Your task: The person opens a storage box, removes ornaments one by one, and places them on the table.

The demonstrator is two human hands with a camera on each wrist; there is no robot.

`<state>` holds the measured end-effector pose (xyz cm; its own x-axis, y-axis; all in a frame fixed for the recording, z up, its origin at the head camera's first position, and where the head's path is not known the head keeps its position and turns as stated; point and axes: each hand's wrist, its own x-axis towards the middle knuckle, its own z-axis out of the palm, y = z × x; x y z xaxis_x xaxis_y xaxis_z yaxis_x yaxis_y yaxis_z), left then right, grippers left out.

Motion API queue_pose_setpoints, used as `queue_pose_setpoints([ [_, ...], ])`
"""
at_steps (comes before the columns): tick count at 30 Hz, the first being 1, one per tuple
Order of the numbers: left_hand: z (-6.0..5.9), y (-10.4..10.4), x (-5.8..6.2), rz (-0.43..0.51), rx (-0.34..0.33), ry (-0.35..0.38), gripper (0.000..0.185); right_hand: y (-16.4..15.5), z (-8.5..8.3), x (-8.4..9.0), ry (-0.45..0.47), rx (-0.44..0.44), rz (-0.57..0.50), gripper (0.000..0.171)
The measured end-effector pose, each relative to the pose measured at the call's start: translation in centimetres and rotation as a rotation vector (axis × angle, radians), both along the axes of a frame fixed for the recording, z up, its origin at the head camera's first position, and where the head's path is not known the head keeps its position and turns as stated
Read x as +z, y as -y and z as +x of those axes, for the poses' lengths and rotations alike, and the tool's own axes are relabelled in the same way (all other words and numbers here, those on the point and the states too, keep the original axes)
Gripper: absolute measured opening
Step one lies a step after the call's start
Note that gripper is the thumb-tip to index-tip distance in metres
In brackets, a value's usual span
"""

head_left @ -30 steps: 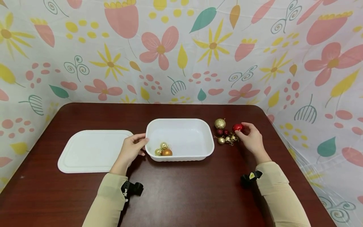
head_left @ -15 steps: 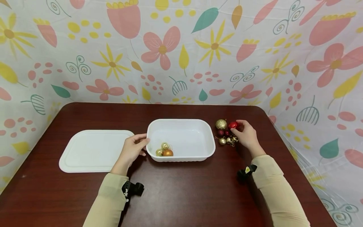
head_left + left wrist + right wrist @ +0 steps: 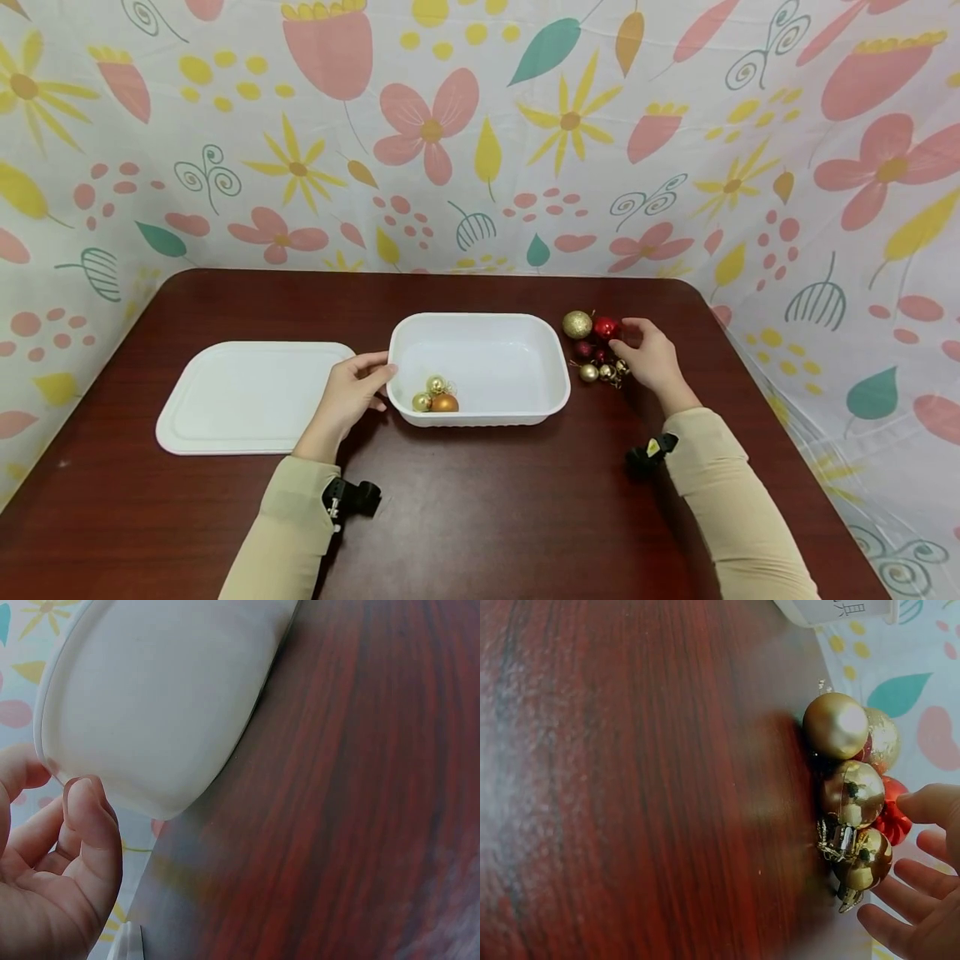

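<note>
A white plastic tub (image 3: 487, 416) stands mid-table with an orange bauble (image 3: 444, 403) and two small gold baubles (image 3: 423, 402) in its near left corner. My left hand (image 3: 375, 377) grips the tub's left rim, thumb on top; the left wrist view shows the fingers (image 3: 86, 817) curled against the tub wall (image 3: 165, 697). Right of the tub lies a cluster of baubles: a glittery gold one (image 3: 577, 324), a shiny red one (image 3: 604, 327), dark red and small gold ones (image 3: 588, 372). My right hand (image 3: 626, 342) hovers at the cluster with fingers (image 3: 930, 806) spread, one fingertip at the red bauble (image 3: 891, 817).
The tub's flat white lid (image 3: 247, 398) lies on the brown table (image 3: 487, 508) to the left. A flowered cloth (image 3: 480, 133) walls the table's back and sides. Small black cameras (image 3: 351, 498) sit on both wrists.
My right hand carried the red bauble left to the gold glittery one and let it go; its fingers have opened. My left hand and the tub stayed put.
</note>
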<state>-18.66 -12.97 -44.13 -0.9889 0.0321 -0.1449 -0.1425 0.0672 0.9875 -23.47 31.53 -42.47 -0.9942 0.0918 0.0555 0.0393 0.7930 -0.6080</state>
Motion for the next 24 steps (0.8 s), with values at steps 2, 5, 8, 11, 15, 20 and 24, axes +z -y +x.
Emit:
queue_pose_setpoints([
  [2, 0.0, 0.0, 0.0, -0.003, -0.001, 0.002, 0.039, -0.1, 0.0, 0.0, -0.001, 0.001, -0.003, 0.054],
  [5, -0.1, 0.0, -0.1, -0.004, -0.002, 0.005, 0.04, -0.2, 0.1, 0.1, 0.0, -0.001, -0.005, 0.054],
  [8, -0.1, 0.0, -0.1, -0.005, -0.001, 0.006, 0.04, -0.2, 0.2, 0.2, 0.005, -0.005, -0.004, 0.054],
  [11, 0.0, 0.0, -0.1, -0.004, -0.001, 0.004, 0.04, -0.1, 0.3, 0.4, 0.01, -0.004, 0.002, 0.055],
  [15, 0.0, 0.0, -0.1, 0.001, 0.002, -0.002, 0.039, 0.1, 0.6, 0.7, 0.004, 0.005, 0.009, 0.055],
  [20, 0.0, 0.1, 0.0, -0.003, 0.001, -0.009, 0.039, 0.6, 1.1, 1.3, -0.036, 0.026, 0.017, 0.054],
  [24, -0.1, 0.1, 0.0, -0.007, -0.001, -0.009, 0.038, 1.4, 1.5, 1.9, -0.104, 0.056, 0.011, 0.052],
])
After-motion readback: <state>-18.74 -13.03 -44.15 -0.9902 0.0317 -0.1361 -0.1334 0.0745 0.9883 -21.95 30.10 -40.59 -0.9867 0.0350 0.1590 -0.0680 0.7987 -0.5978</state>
